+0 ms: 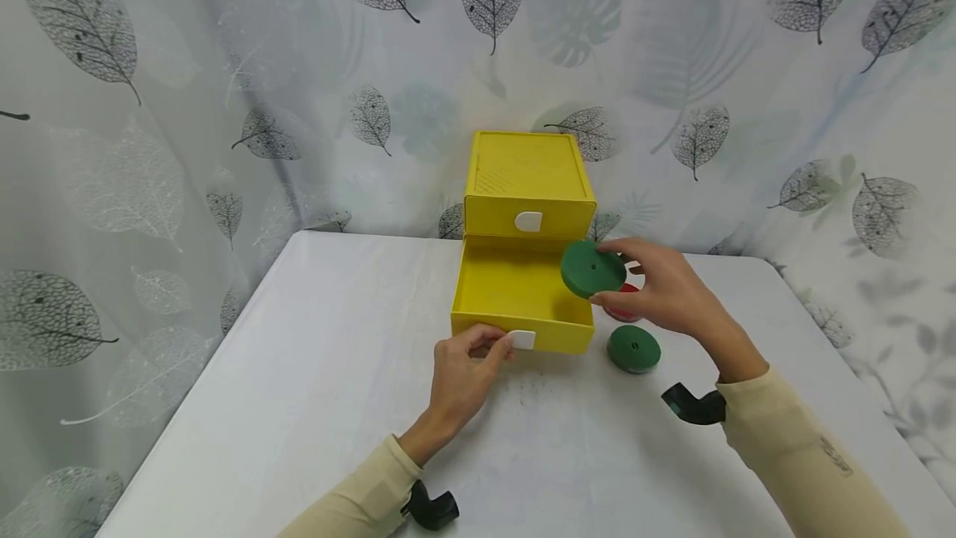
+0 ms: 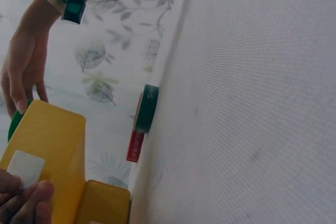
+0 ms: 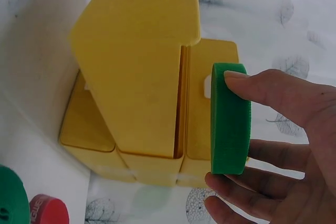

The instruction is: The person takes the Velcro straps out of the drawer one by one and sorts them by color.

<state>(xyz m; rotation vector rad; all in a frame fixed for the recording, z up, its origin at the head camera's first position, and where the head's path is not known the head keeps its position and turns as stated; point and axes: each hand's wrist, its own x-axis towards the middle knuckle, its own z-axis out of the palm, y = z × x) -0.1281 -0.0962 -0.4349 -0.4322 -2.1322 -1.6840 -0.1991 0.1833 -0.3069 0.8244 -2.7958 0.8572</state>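
A yellow drawer unit (image 1: 532,164) stands at the back of the table, its lower drawer (image 1: 508,272) pulled out and showing a bare yellow floor. My left hand (image 1: 463,368) holds the white handle (image 2: 26,169) on the front of that drawer. Over the drawer's right side, my right hand (image 1: 660,289) grips a thick green disc (image 3: 231,119) by its edge, thumb on one side and fingers on the other. A small hole shows in the disc's middle. Right of the drawer lie a second green disc (image 1: 633,349) and a red disc (image 1: 624,305), the red one partly hidden by my right hand.
The white table (image 1: 299,388) reaches to a leaf-patterned curtain (image 1: 418,90) behind and at the sides. Closed yellow drawers with white handles flank the pulled-out one in the right wrist view. Black devices (image 1: 433,509) are strapped at both wrists.
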